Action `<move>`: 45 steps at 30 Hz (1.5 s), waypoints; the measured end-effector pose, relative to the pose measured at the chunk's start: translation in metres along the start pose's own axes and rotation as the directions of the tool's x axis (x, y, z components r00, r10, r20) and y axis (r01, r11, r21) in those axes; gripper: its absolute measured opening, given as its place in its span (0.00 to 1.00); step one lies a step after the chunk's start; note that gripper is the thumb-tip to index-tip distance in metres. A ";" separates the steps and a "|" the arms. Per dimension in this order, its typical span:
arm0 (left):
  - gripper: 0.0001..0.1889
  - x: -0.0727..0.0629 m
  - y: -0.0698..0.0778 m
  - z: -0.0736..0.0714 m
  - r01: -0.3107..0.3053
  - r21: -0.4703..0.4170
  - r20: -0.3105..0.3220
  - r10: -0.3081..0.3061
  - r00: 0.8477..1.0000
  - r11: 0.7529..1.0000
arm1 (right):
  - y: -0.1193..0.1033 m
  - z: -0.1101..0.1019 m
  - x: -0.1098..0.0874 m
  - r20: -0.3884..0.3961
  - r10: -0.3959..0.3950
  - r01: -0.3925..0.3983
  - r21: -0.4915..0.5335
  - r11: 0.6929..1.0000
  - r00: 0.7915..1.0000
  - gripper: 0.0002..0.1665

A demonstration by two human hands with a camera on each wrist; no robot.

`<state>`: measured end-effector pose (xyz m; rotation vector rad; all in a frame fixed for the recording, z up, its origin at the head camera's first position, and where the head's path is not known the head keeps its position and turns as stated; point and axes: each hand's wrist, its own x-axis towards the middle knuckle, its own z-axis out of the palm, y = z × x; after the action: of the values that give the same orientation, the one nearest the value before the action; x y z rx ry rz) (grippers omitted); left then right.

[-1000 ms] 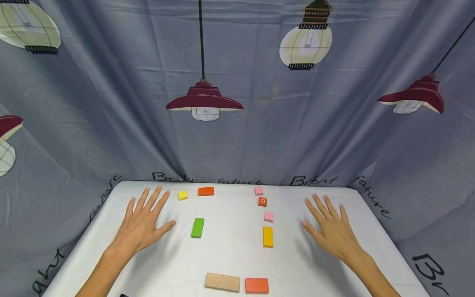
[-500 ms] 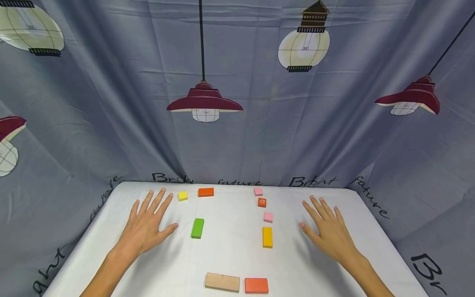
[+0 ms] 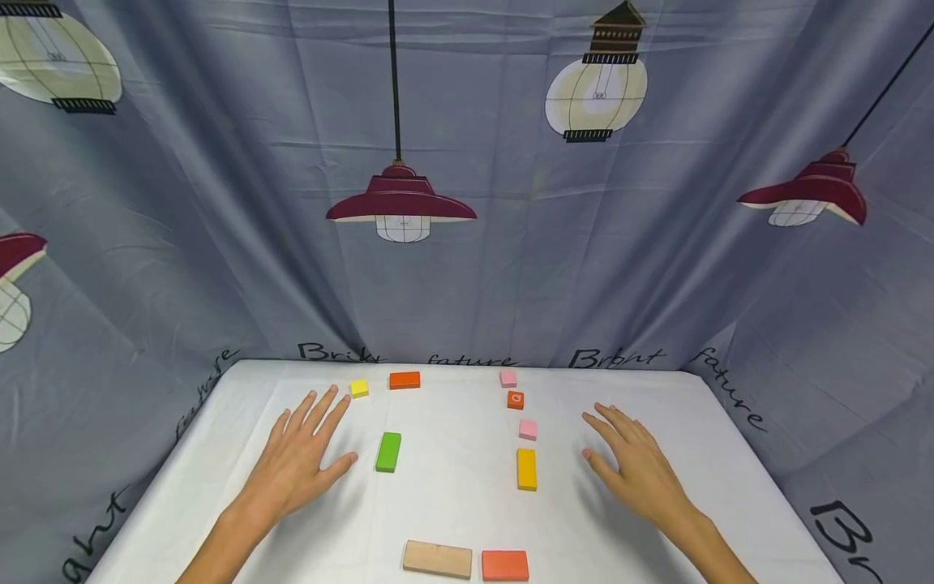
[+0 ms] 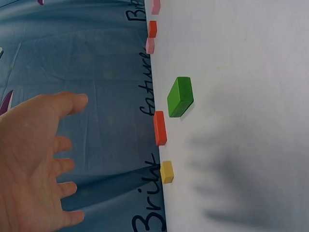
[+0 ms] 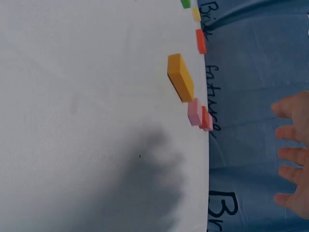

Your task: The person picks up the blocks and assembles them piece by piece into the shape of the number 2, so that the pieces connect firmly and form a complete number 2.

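My left hand [image 3: 295, 466] hovers over the left part of the white table with spread fingers, holding nothing. Nearest to it are a green block [image 3: 388, 452] and a small yellow cube [image 3: 359, 388]. On the other side my right hand [image 3: 642, 470] is also raised, its fingers loosely bent and nothing in them. A yellow-orange block [image 3: 527, 470] lies to its left, with a pink cube [image 3: 528, 429] just beyond. In the left wrist view the green block [image 4: 180, 96] lies beyond the thumb; the right wrist view shows the yellow-orange block [image 5: 180, 78] apart from the fingers.
An orange block [image 3: 404, 380] lies at the back, left of a second pink cube [image 3: 507, 379] and an orange cube [image 3: 515, 400]. Near the front are a plain wooden block [image 3: 437, 560] and a red-orange block [image 3: 505, 565]. A grey-blue curtain [image 3: 467, 292] hangs behind the white table [image 3: 452, 487].
Both hands have moved inward and slightly toward the front, the left to the right, the right to the left. The right fingers have drawn closer together. The blocks stay in place.
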<state>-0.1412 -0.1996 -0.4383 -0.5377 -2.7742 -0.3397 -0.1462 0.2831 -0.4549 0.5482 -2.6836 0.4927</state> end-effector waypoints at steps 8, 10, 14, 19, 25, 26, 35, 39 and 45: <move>0.38 -0.004 0.007 0.008 -0.014 -0.152 -0.010 0.013 1.000 0.988 | -0.008 0.008 -0.003 0.015 0.058 -0.060 0.125 0.990 0.998 0.19; 0.36 -0.006 0.011 0.010 -0.010 -0.209 -0.001 0.010 1.000 0.978 | -0.013 0.011 -0.004 0.017 0.075 -0.077 0.170 0.982 0.997 0.17; 0.32 -0.011 0.022 0.017 0.006 -0.321 0.062 0.014 0.998 0.947 | -0.026 0.018 -0.009 0.037 0.112 -0.118 0.264 0.957 0.993 0.16; 0.26 -0.018 0.037 0.027 -0.001 -0.450 0.144 0.074 0.987 0.893 | -0.041 0.027 -0.016 0.149 0.170 -0.216 0.403 0.889 0.974 0.14; 0.23 -0.025 0.049 0.039 -0.023 -0.533 0.233 0.172 0.957 0.846 | -0.054 0.041 -0.027 0.286 0.090 -0.245 0.573 0.782 0.954 0.13; 0.23 -0.026 0.052 0.041 -0.003 -0.547 0.265 0.176 0.948 0.837 | -0.055 0.044 -0.030 0.308 0.073 -0.251 0.591 0.767 0.948 0.13; 0.25 -0.038 0.066 0.065 0.099 -0.656 0.417 0.250 0.874 0.748 | -0.073 0.067 -0.050 0.518 0.020 -0.406 0.644 0.649 0.855 0.17; 0.23 -0.045 0.067 0.080 -0.054 -0.690 0.305 0.358 0.883 0.722 | -0.076 0.075 -0.054 0.549 -0.012 -0.422 0.656 0.625 0.835 0.17; 0.29 -0.050 0.070 0.094 -0.176 -0.678 0.210 0.418 0.884 0.714 | -0.079 0.080 -0.054 0.577 -0.055 -0.439 0.677 0.591 0.815 0.21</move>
<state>-0.0920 -0.1257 -0.5298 -1.3211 -2.7559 -1.2565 -0.0871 0.1991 -0.5266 0.6757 -2.9389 1.9449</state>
